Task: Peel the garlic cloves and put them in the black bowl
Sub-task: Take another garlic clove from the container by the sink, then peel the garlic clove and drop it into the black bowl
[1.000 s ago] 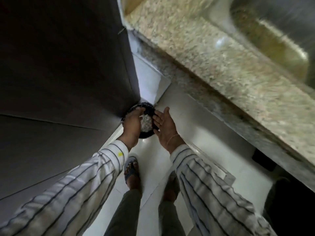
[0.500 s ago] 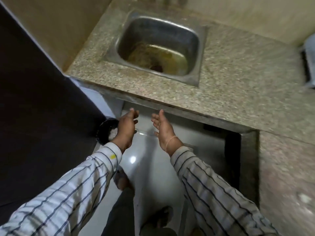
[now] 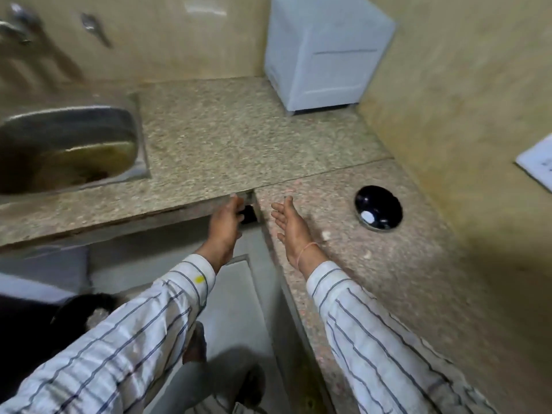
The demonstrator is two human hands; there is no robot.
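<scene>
A black bowl (image 3: 378, 208) stands on the granite counter (image 3: 227, 138) at the right, with one pale clove (image 3: 368, 217) inside it. Two small pale bits (image 3: 326, 234) lie on the counter between the bowl and my right hand (image 3: 291, 224). That hand hovers over the counter's inner corner, palm up, fingers straight, holding nothing. My left hand (image 3: 224, 227) is raised in front of the counter edge, back toward me, fingers loosely extended and empty. A black bin (image 3: 76, 309) with white peels sits on the floor at lower left, partly hidden by my left sleeve.
A steel sink (image 3: 64, 144) is set into the counter at the left, with taps on the wall above. A white box-like appliance (image 3: 324, 52) stands in the back corner. A white sheet (image 3: 537, 162) hangs on the right wall. My feet are on the pale floor below.
My view swung up and right from the floor bin to the counter. Both hands lifted away from the bin and now hang empty near the counter corner; the black bowl came into view.
</scene>
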